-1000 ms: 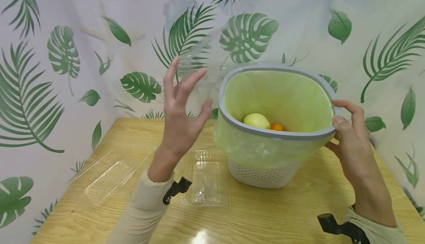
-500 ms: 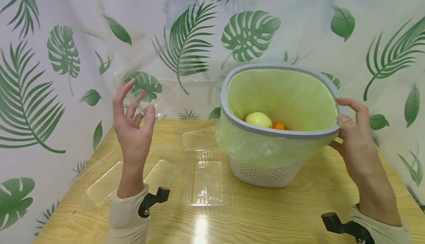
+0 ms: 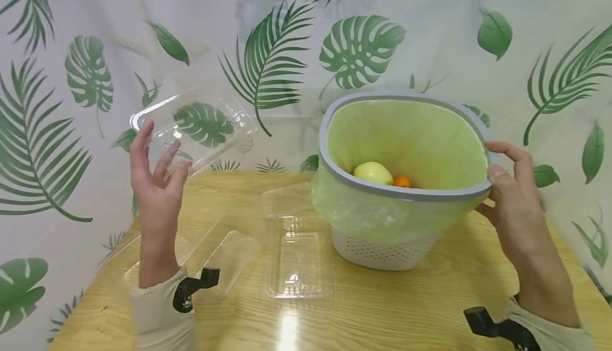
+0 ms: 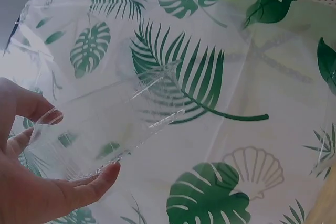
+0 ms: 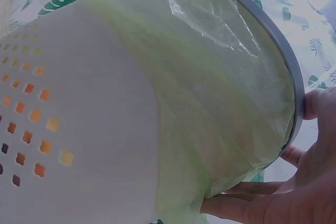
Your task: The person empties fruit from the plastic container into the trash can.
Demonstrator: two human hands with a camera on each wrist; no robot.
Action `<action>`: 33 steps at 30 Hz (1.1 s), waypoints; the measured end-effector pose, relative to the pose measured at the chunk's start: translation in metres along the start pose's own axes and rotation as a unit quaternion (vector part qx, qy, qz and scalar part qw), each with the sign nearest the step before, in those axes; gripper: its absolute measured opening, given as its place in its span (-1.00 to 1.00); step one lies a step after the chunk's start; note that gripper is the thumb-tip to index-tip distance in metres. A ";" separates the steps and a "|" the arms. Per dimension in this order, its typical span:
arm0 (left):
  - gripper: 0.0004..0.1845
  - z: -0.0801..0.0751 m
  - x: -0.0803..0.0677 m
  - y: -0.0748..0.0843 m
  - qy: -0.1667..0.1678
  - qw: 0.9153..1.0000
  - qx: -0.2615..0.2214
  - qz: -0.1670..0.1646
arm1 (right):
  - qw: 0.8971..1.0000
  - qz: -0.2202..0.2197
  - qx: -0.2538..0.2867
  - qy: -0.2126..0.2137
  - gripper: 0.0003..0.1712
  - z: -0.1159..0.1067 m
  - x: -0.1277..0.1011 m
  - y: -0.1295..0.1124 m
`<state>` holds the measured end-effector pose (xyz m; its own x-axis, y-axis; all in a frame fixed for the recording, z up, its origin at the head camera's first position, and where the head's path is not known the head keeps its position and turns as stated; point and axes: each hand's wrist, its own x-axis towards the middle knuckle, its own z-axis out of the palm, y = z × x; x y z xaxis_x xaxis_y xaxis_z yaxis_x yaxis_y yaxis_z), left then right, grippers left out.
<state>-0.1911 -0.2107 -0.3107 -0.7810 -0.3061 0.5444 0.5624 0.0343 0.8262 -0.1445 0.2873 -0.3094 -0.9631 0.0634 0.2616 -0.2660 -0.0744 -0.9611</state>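
My left hand [image 3: 158,176] is raised at the left and holds a clear plastic tray [image 3: 193,128] by one end between fingers and thumb; the left wrist view shows the same clear tray [image 4: 105,124] in my fingertips [image 4: 107,174]. My right hand [image 3: 504,191] grips the grey rim of a white perforated bin [image 3: 382,253], which is tilted towards me and lined with a green bag [image 3: 406,138]. Inside lie a pale yellow fruit [image 3: 372,173] and an orange one [image 3: 401,181]. The right wrist view shows the bin's wall [image 5: 79,129] and my right hand [image 5: 294,182] on the rim.
Several clear plastic trays lie on the wooden table [image 3: 382,308]: one in the middle [image 3: 298,260], others at the left [image 3: 224,255]. A leaf-patterned sheet [image 3: 71,75] hangs behind and to both sides. The table's front edge is near me.
My left hand has carried the clear tray from beside the bin's rim leftwards and slightly lower. The right hand and the bin have stayed put.
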 end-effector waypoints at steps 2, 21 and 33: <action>-0.22 -0.010 0.004 -0.008 0.005 1.000 0.004 -0.028 | 1.000 -0.003 0.007 -0.004 -0.51 -0.001 0.000 0.000; -0.24 -0.046 0.017 -0.063 -0.003 0.954 0.093 -0.284 | 1.000 0.003 -0.001 0.012 -0.51 0.003 0.000 0.000; -0.21 -0.047 0.017 -0.087 -0.055 0.939 0.155 -0.303 | 0.999 0.016 -0.010 0.027 -0.51 0.008 0.001 0.000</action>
<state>-0.2403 -0.2638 -0.3803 -0.9652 -0.2583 -0.0419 -0.0870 0.1655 0.9824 -0.1460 0.2797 -0.3079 -0.9674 0.1155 0.2255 -0.2332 -0.0584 -0.9707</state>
